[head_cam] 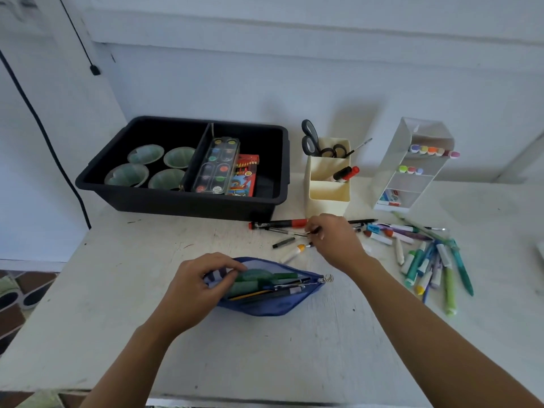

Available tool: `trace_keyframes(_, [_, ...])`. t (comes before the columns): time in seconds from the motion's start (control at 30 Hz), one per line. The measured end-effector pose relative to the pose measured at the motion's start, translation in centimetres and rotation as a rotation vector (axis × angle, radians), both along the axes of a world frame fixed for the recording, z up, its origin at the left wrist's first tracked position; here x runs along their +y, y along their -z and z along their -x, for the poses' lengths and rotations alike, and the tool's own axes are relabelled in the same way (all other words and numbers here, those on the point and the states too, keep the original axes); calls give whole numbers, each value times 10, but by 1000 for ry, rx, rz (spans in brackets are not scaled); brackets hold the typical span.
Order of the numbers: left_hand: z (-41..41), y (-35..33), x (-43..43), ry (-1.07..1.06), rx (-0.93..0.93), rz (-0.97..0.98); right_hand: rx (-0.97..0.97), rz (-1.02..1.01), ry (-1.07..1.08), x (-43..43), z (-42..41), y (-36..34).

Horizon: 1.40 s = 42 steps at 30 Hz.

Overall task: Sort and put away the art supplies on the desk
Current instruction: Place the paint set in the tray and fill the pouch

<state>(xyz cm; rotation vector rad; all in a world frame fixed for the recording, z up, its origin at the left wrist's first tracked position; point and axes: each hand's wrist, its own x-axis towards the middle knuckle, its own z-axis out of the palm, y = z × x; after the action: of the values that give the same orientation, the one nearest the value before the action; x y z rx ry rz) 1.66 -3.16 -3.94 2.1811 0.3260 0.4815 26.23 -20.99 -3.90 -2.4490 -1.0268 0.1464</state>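
Two hands are at work over the white desk (265, 357) in the head view, the only one given. The left hand (200, 285) rests on the left end of a blue pencil pouch (265, 309), which lies unzipped at the middle of the desk, nearer the front edge than the back. Its fingers curl over the pouch's upper lip and pinch the fabric, holding the mouth open. Inside show green markers (259, 279), a yellow pencil (250, 295) and some dark pens (290, 285). The right hand (332, 240) reaches farther back, thumb and fingertips pressed together on a thin dark pen (315, 230); whether that pen is off the surface I cannot tell. It is at the left end of a scatter of loose markers (426, 260) that runs toward the right edge. A long red-and-black marker (279, 223) lies crosswise at the scatter's back left.

At the back left corner sits a black bin (182, 203), split in two: four pale green cups (145, 154) in the left part, a watercolour palette (217, 166) and a red box of coloured pencils (245, 178) in the right. Just right of it, along the back edge, stands a cream holder (328, 198) with scissors (310, 139) in its rear pocket and two stubby markers (346, 173) in the middle one. Farther right stands a white tiered rack (393, 163) with capped markers (431, 150) on its upper two shelves.
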Motion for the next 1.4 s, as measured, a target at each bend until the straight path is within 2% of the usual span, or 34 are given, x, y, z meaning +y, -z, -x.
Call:
trace_keyframes(0.17, [-5, 0, -6, 10, 7, 22, 7, 43, -36, -9, -5, 0])
trace_keyframes(0.4, [-23, -2, -18, 73, -15, 24, 14, -101, 5, -27, -12, -3])
trace_keyframes(0.57, [-43, -1, -22, 63, -2, 40, 263, -365, 183, -32, -23, -27])
trace_keyframes(0.73, [-58, -3, -25, 76, 10, 55, 378, -578, 295, -19, -42, -55])
trace_keyframes(1.03, [-63, -2, -23, 67, 40, 81, 480, -554, 477, -11, -68, -34])
trace_keyframes(1.2, [-64, -1, -20, 66, 40, 105, 337, -504, 477, -10, -74, -37])
trace_keyframes(1.4, [-73, -2, -21, 57, 73, 106, 433, -595, 458, -22, -69, -32])
